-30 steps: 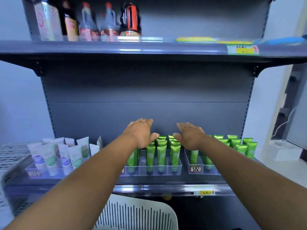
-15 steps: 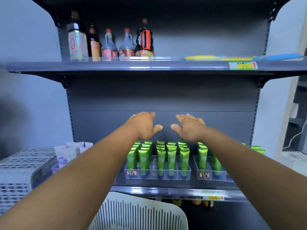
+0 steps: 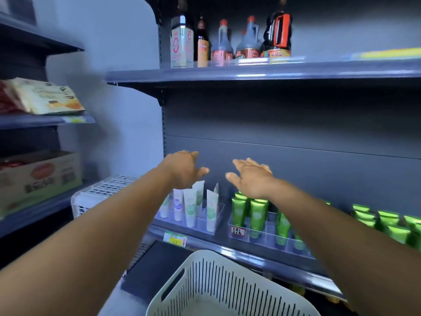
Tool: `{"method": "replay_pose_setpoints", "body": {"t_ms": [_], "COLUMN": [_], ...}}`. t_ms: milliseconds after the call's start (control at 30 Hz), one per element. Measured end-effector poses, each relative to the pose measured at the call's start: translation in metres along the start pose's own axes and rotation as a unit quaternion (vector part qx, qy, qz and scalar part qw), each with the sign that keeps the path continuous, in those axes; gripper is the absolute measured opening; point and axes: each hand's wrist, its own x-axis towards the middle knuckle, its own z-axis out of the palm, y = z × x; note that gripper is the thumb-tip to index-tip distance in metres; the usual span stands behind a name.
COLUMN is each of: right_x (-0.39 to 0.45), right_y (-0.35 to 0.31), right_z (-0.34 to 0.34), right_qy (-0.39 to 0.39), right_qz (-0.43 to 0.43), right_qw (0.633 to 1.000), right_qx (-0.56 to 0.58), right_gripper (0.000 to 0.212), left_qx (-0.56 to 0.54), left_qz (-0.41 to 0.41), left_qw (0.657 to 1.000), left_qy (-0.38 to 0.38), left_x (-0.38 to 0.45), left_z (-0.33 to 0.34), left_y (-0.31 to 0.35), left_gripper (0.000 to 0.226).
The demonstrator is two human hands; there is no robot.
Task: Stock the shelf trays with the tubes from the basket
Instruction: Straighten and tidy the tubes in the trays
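Both hands spread, holding nothing: left hand (image 3: 182, 168), right hand (image 3: 250, 179) at frame centre | white tubes (image 3: 190, 209), green tubes (image 3: 256, 215) upright in shelf trays (image 3: 262, 236) below | basket (image 3: 218, 286) bottom centre

The slatted white plastic basket (image 3: 218, 290) runs off the bottom edge, its inside unseen. Glossy green tubes (image 3: 387, 224) at far right smear into blur, and a forearm hides part of their clear plastic tray (image 3: 264, 236).

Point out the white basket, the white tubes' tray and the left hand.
white basket (image 3: 211, 290), head view: its slotted wall.
white tubes' tray (image 3: 217, 221), head view: clear right-hand wall.
left hand (image 3: 182, 167), head view: back of hand.
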Motion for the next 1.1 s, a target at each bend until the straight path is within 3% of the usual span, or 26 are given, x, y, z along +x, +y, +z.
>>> {"method": "replay_pose_setpoints", "body": {"t_ms": [267,533,767,1100], "right_x": [0.097,0.167,0.176,0.144], "right_y": [-0.02,0.002,0.013,-0.028], "right_z": [0.048,0.092,0.091,0.071], "right_qy": [-0.029,-0.059,-0.047,-0.009], "right_qz": [-0.014,0.035,0.084,0.166], "right_qw": [0.999,0.998,0.995,0.985], "right_qx": [0.018,0.004,0.021,0.053], "right_gripper": [0.06,0.059,0.056,0.048], "left_qx": [0.004,-0.008,0.001,0.008], "left_qz": [-0.008,0.062,0.117,0.183], "left_qw": [0.999,0.995,0.988,0.979], "left_qy": [-0.035,-0.073,-0.099,-0.088], "left_x": [0.063,0.147,0.178,0.167], "left_z": [0.061,0.11,0.121,0.085], "left_y": [-0.06,-0.065,-0.067,-0.088], "left_gripper": [0.069,0.063,0.066,0.069]}}
